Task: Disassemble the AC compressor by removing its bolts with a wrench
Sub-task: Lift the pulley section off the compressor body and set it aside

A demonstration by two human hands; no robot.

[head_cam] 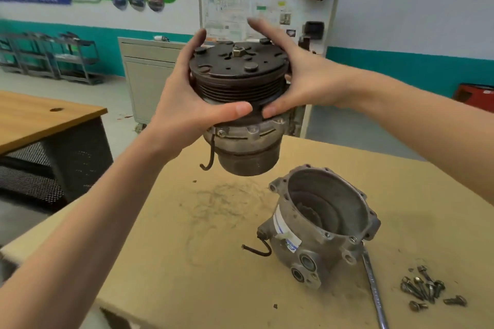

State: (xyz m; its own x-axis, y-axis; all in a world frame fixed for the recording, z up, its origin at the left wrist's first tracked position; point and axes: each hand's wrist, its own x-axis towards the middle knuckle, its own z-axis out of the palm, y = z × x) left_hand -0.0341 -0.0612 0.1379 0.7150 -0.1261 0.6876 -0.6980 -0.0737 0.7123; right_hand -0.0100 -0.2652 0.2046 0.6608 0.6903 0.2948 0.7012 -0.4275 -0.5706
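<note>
Fingers (230, 111) of both hands wrap round the grooved pulley of the compressor's front section (238, 83). The left hand (184, 99) grips its left side and the right hand (302, 75) its right, holding it in the air above the worktop (187, 248). Below, the rear housing (288, 232) lies tilted on the worktop, its open mouth facing up. A wrench (374, 288) lies just beside the housing, with loose bolts (425, 288) near.

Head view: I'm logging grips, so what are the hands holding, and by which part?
The compressor's front section, lifted clear: left hand and right hand grip opposite sides of its grooved pulley.
</note>
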